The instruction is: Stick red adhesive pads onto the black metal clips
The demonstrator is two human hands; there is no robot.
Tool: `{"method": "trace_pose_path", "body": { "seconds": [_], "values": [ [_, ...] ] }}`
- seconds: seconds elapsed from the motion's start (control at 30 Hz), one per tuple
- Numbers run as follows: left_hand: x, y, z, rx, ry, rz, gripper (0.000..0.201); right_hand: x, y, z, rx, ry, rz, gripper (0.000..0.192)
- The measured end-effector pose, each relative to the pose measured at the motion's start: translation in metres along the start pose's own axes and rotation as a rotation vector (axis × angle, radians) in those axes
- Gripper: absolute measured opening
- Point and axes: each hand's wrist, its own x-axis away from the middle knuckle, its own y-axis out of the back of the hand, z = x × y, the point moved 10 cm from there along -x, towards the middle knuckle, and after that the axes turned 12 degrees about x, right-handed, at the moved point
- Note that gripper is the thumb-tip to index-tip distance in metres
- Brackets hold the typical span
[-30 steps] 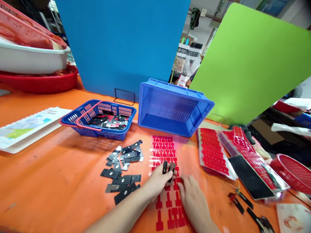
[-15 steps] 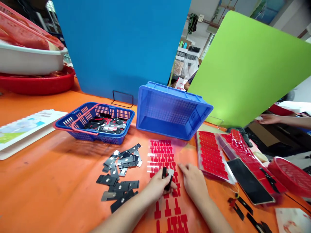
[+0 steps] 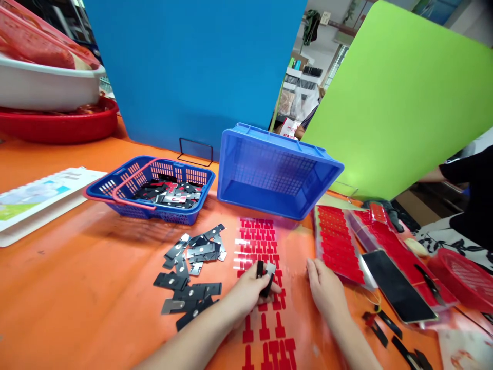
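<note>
My left hand (image 3: 252, 288) is closed around a few small flat metal plates (image 3: 268, 280), black with one silver end showing. It is over a clear sheet of red T-shaped stickers (image 3: 264, 319) lying on the orange table. To the right of that sheet, my right hand (image 3: 327, 290) is low over the table, thumb and fingers drawn together. What its fingertips hold, if anything, is too small to make out. Left of my left hand lies a loose pile of black and silver metal plates (image 3: 196, 292).
Behind the pile stands a blue basket (image 3: 162, 215) of similar plates; a blue crate (image 3: 265, 200) is tipped on its side. To the right are red sticker sheets (image 3: 341, 246), a phone (image 3: 398, 285) and a red basket (image 3: 462, 277). Another person stands at the far right.
My right hand has moved right, away from the sticker sheet. My left hand stays over the sheet with the plates. At the far right, the other person's body has come into view.
</note>
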Motion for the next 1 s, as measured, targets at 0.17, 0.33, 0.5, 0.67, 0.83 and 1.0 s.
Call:
{"method": "trace_pose_path", "body": {
  "seconds": [0.17,0.33,0.5,0.67,0.83,1.0],
  "values": [
    [-0.001,0.002,0.002,-0.014,0.004,0.004,0.025,0.041,-0.014,0.049,-0.08,0.303,0.065,0.023],
    [0.002,0.001,0.001,-0.043,0.01,-0.015,0.017,0.062,-0.019,0.059,0.039,0.326,-0.054,0.018],
    [0.002,0.001,0.002,-0.034,0.003,-0.004,0.018,0.063,-0.021,0.053,0.041,0.307,-0.136,0.017],
    [0.002,0.001,0.001,-0.023,0.004,-0.006,0.019,0.066,-0.025,0.056,0.068,0.329,-0.073,0.019],
    [0.004,-0.001,0.001,0.052,0.014,-0.018,0.02,0.053,-0.026,0.051,-0.053,0.259,0.029,0.01],
    [0.004,-0.002,0.002,0.039,0.032,-0.019,0.019,0.05,-0.023,0.052,-0.048,0.269,-0.035,0.015]
  ]
}}
